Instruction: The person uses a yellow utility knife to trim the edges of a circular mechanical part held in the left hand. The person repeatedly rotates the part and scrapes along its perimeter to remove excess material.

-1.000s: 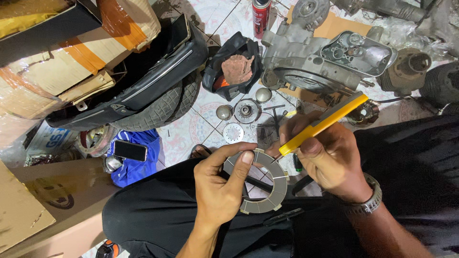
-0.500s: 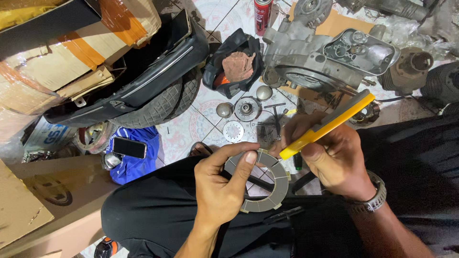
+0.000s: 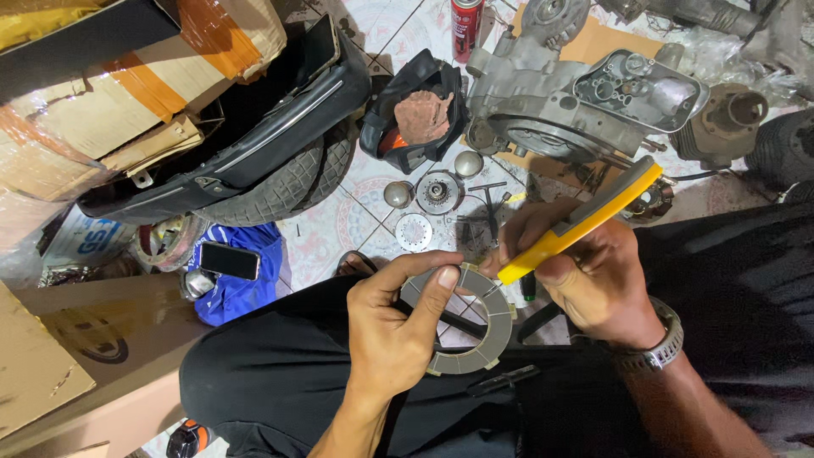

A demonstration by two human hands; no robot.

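Over the lap, the left hand [image 3: 392, 326] pinches one grey friction ring [image 3: 469, 326], thumb across its face. The right hand [image 3: 585, 267] grips one yellow-handled cutter [image 3: 585, 219], tip touching the ring. Beyond lie two metal domes [image 3: 398, 194], one gear [image 3: 438, 191], one engine casing [image 3: 577, 102].

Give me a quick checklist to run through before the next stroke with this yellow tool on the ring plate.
1. Left hand grips the ring plate, thumb across its face: ok.
2. Right hand holds the yellow-handled tool firmly: ok.
3. Tool tip meets the plate's upper edge: ok.
4. Left thumb away from the tip: not ok, it lies close.
5. Tip's sharpness: cannot tell.
6. Plate supported above the lap, not resting on the tiled floor: ok.
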